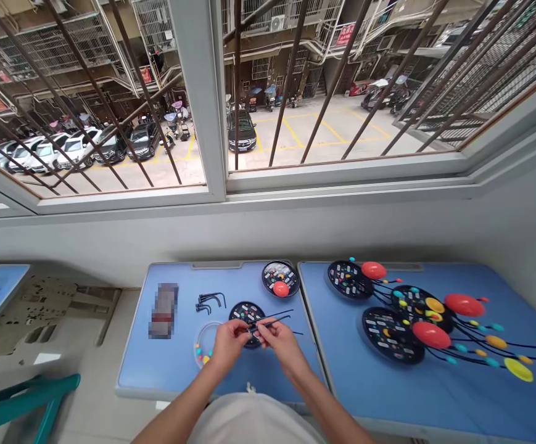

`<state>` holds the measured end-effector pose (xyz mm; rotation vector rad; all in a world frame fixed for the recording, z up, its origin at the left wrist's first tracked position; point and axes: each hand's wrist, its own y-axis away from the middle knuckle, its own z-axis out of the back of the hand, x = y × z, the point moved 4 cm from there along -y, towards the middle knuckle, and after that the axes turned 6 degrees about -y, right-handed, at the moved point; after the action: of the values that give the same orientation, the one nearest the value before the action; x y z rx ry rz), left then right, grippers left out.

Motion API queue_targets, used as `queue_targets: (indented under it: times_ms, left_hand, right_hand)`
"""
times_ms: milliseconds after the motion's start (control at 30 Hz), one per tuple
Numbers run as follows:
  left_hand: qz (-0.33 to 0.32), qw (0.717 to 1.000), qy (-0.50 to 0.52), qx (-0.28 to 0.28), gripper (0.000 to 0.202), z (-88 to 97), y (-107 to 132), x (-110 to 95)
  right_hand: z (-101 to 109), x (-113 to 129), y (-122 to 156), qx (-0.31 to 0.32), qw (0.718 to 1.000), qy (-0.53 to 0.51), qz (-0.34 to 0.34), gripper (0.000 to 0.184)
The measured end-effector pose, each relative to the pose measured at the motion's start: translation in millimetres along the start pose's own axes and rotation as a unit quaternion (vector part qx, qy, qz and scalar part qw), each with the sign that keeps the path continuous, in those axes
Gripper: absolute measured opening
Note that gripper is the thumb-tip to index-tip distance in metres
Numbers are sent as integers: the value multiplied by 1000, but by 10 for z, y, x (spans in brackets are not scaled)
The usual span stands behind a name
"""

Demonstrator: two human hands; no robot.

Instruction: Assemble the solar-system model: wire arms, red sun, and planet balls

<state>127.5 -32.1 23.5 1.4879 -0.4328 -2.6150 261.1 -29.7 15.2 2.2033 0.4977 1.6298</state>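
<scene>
My left hand (231, 340) and my right hand (274, 336) meet over a black round disc (245, 311) on the left blue table (175, 364). Both hands pinch thin black rods (277, 319) that stick out to the right over the disc. A clear round dish with coloured beads (203, 348) sits just left of my left hand. Bent black rods (211, 301) lie behind it. Farther back stands a second black disc (280, 277) carrying an orange-red half-sphere.
The right blue table (342, 382) holds three black discs (390, 333) with red domes and long rods ending in coloured beads and yellow caps. A blurred object (163, 310) lies at the left. A teal chair (18, 404) stands lower left. A barred window is behind.
</scene>
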Motion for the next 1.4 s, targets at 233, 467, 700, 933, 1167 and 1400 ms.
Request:
queue_targets:
  times_ms: [233,467,700,933,1167,1400]
  left_hand:
    - [-66,989,-136,-10,14,2,-101,-91]
    - [-81,975,-209,-12,16,-67,-192,-55]
    - [-77,967,-242,-4,15,-135,-229,-25]
    - [-62,964,-258,1,14,-118,-218,-23]
    - [-50,961,-272,12,14,-135,-256,-41]
    - [-36,959,-280,32,14,-135,-286,-53]
  right_hand:
    - [1,-22,-162,-17,998,-50,-18,38]
    - [89,-111,-110,-51,997,-55,-20,40]
    - [142,-205,-38,-60,998,-28,-20,35]
    - [161,-235,-13,-51,998,-4,-24,31]
    - [186,-305,5,-37,999,27,-26,29]
    - [177,-311,-2,-30,996,86,6,25]
